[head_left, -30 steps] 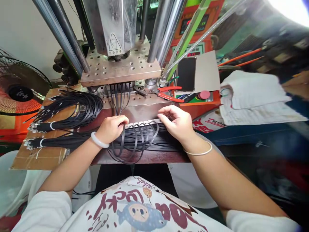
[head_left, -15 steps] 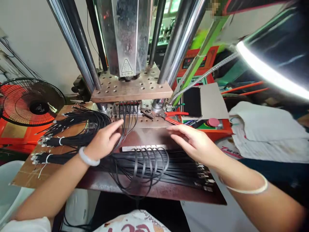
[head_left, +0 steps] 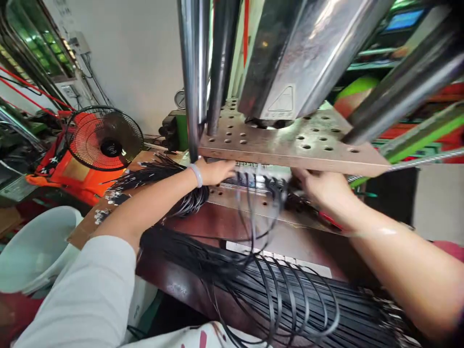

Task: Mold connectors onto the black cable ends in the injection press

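Both my hands reach under the perforated steel press plate (head_left: 290,145). My left hand (head_left: 214,172), with a pale bangle at its wrist, has its fingers pressed together at the mould's left end; what they pinch is hidden. My right hand (head_left: 324,189) is curled round the ends of thin black cables (head_left: 270,189) at the mould's right side. These cables hang down in blurred loops towards me. A thick layer of flat black cables (head_left: 300,302) lies across the brown bench, beside a slotted metal strip (head_left: 279,257).
Polished steel columns (head_left: 194,72) and the press ram (head_left: 290,63) rise just above my hands. Bundled black cables (head_left: 148,178) lie on cardboard at the left. An orange fan (head_left: 104,139) stands behind them. A white bucket (head_left: 32,246) sits low left.
My head has moved in close and to the left of the press. Both hands went from hovering over the bench to under the press plate at the mould. The cable loops now swing.
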